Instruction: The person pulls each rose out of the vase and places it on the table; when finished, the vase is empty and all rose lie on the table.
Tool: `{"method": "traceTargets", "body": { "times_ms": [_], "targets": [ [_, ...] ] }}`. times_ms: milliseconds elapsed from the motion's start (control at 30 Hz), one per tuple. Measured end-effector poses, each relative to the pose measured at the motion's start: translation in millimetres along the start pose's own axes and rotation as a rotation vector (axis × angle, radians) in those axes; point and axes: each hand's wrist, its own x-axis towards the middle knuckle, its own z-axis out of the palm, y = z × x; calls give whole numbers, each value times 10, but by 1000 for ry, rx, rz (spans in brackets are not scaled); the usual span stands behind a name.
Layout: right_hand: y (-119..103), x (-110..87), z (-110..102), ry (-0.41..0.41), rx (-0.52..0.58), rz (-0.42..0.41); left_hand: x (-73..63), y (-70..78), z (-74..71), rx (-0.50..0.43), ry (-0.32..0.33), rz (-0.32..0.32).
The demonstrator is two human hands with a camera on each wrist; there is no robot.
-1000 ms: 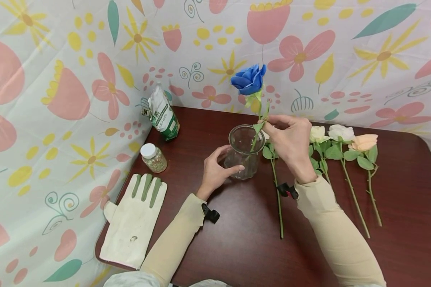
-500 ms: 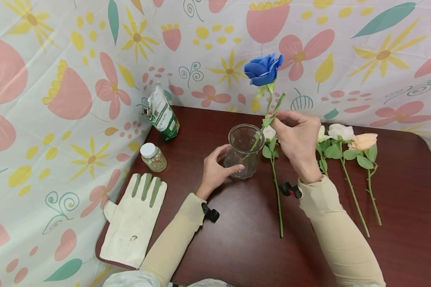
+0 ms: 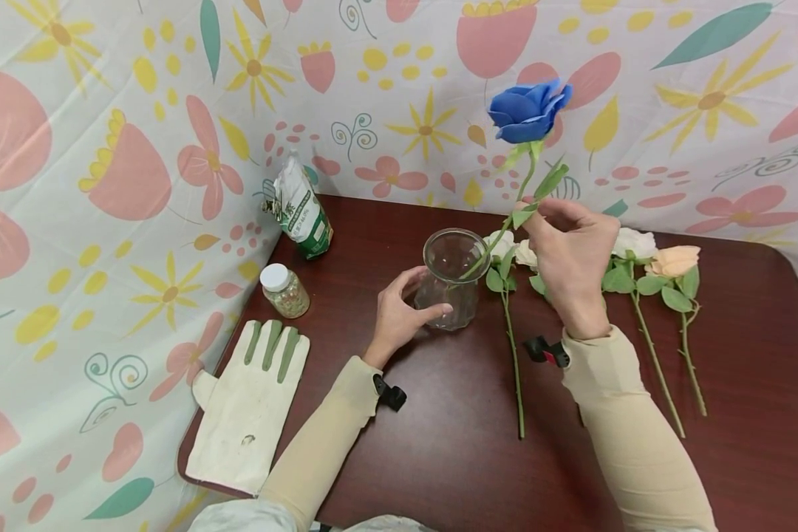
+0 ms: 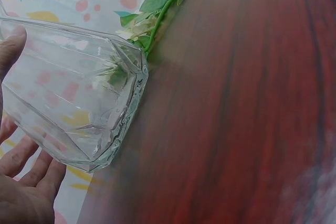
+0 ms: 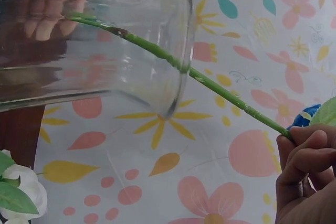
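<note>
A blue rose (image 3: 530,112) leans to the right over a clear glass vase (image 3: 462,309). Thumb and fingertips of my right hand (image 3: 575,258) pinch its green stem just below the leaves. In the right wrist view the lower stem (image 5: 220,90) passes through the vase mouth, touching the rim, with its end inside the glass. My left hand (image 3: 402,314) holds the vase upright by its body on the table, thumb in front and fingers round the far side. The left wrist view shows those fingers (image 4: 44,177) and the faceted glass base (image 4: 123,114).
White roses (image 3: 632,242) and a peach rose (image 3: 673,262) lie on the dark table (image 3: 439,443) at right, one stem (image 3: 515,369) beside the vase. At left are a white-capped jar (image 3: 286,293), a green-and-white bag (image 3: 302,214) and work gloves (image 3: 246,414). A patterned cloth (image 3: 399,89) hangs behind.
My right hand has moved right, carrying the blue rose up and right, so its stem tilts more and rests farther along the rim. The left hand and the vase have stayed put.
</note>
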Motion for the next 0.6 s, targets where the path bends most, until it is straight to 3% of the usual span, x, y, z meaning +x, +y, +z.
{"method": "traceTargets", "body": {
  "times_ms": [167, 400, 600],
  "targets": [
    [-43, 35, -61, 36, 62, -14, -4, 4, 2, -2, 1, 6],
    [-164, 92, -156, 79, 288, -42, -15, 6, 3, -1, 5, -2],
    [-228, 158, -276, 134, 360, -106, -11, 6, 10, 1, 4, -4]
  ]
}}
